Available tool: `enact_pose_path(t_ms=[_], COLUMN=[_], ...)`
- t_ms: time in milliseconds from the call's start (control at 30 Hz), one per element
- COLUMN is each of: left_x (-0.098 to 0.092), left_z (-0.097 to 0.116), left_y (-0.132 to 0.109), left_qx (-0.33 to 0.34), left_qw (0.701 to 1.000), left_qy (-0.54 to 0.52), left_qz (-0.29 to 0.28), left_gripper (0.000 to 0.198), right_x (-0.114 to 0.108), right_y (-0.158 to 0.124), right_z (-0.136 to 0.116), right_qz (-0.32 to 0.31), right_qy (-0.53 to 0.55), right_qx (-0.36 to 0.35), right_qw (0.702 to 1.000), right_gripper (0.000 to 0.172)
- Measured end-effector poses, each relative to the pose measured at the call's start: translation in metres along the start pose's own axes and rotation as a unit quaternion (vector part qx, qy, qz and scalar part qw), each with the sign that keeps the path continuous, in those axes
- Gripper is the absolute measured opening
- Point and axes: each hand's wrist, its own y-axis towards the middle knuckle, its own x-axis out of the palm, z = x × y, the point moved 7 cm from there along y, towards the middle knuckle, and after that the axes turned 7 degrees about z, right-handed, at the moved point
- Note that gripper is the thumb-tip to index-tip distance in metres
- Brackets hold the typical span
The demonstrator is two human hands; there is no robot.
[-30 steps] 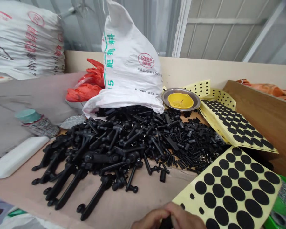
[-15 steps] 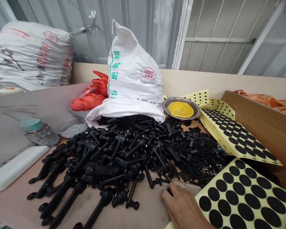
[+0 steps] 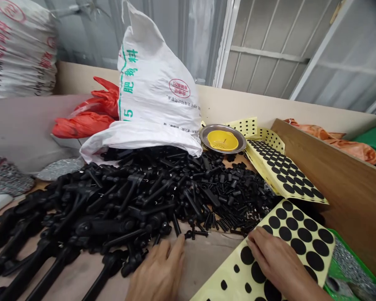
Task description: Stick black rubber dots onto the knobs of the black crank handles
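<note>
A big heap of black plastic parts (image 3: 128, 196), long handles and small pieces, spills from a white sack (image 3: 150, 96) over the table. My left hand (image 3: 158, 274) lies at the heap's near edge, fingers stretched out flat and together, fingertips beside a small black bolt-like piece (image 3: 196, 234). My right hand (image 3: 277, 261) rests flat on a yellow sheet of round black pads (image 3: 301, 238), fingers extended toward the heap's small pieces. Neither hand holds anything that I can see.
More yellow pad sheets (image 3: 282, 171) lie at the right beside a wooden board (image 3: 338, 167). A metal dish with a yellow strainer (image 3: 222, 140) stands behind the heap. Red bags (image 3: 87, 113) sit at back left. A green tray (image 3: 354, 267) is at bottom right.
The view has swung right and down. My left hand has come into view at the heap's near edge. My right hand has moved right onto the yellow pad sheet.
</note>
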Motion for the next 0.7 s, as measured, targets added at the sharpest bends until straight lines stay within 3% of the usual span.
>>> enact_pose_path(t_ms=[100,200,300,400,567,700], left_x=[0.012,0.016,0.017,0.015,0.020,0.025], left_z=[0.006,0.007,0.007,0.003,-0.002,-0.001], left_y=[0.025,0.024,0.010,0.005,0.023,0.032], left_qx=[-0.045,-0.060,-0.039,-0.068,-0.143,-0.150], left_qw=[0.991,0.985,0.985,0.987,0.976,0.970], left_qy=[0.069,0.051,0.019,0.001,0.006,-0.019], left_qz=[-0.107,-0.152,-0.165,-0.148,-0.166,-0.189], left_gripper=[0.032,0.033,0.036,0.035,0.024,0.023], right_x=[0.022,0.035,0.037,0.035,0.034,0.033], right_y=[-0.034,-0.049,-0.052,-0.052,-0.049,-0.050], right_z=[-0.002,-0.010,-0.016,-0.015,-0.015,-0.015], right_qz=[0.021,0.037,0.060,0.079,0.089,0.090], right_qy=[-0.035,-0.038,-0.035,-0.033,-0.043,-0.051], right_qx=[-0.019,-0.045,-0.057,-0.049,-0.048,-0.047], right_qw=[0.999,0.998,0.996,0.995,0.994,0.994], right_gripper=[0.019,0.023,0.020,0.015,0.018,0.016])
